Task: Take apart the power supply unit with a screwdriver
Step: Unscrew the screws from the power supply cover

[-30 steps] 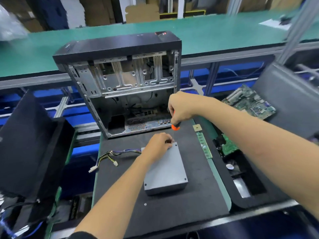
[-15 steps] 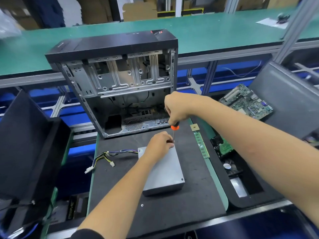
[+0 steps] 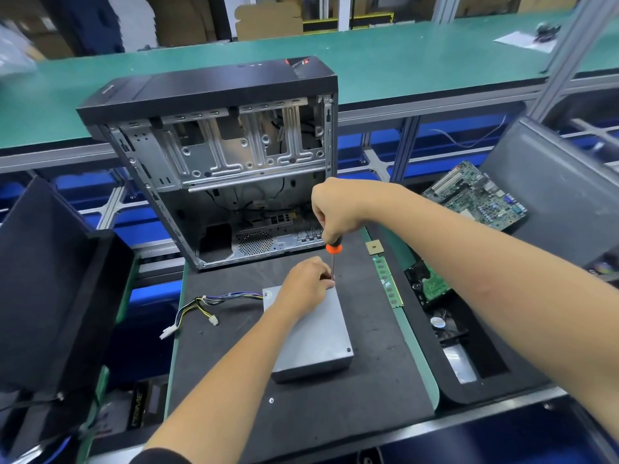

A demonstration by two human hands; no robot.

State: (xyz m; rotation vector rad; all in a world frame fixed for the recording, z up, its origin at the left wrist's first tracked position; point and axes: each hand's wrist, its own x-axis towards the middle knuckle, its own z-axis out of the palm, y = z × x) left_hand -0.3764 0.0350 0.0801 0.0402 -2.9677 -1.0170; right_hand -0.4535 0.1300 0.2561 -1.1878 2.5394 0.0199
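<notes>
Now the screwdriver [image 3: 333, 262], gripped by right hand [image 3: 335, 209], stands lower; left hand [image 3: 306, 286] grips power supply [image 3: 311, 336].

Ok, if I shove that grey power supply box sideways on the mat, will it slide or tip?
The power supply lies flat and low, so it should slide rather than tip. Its metal casing looks stiff and probably heavy. The cable bundle would likely trail floppily.

legible text: one item | dark box [image 3: 140, 408] at lower left below the tabletop edge: pale lettering running vertically, blurred, seems to read "PRIME", not certain | computer case [image 3: 207, 92] top panel: faint marks and a red badge, too small to read | motherboard [image 3: 475, 197] and grey power supply unit [image 3: 315, 339]: no readable print
</notes>
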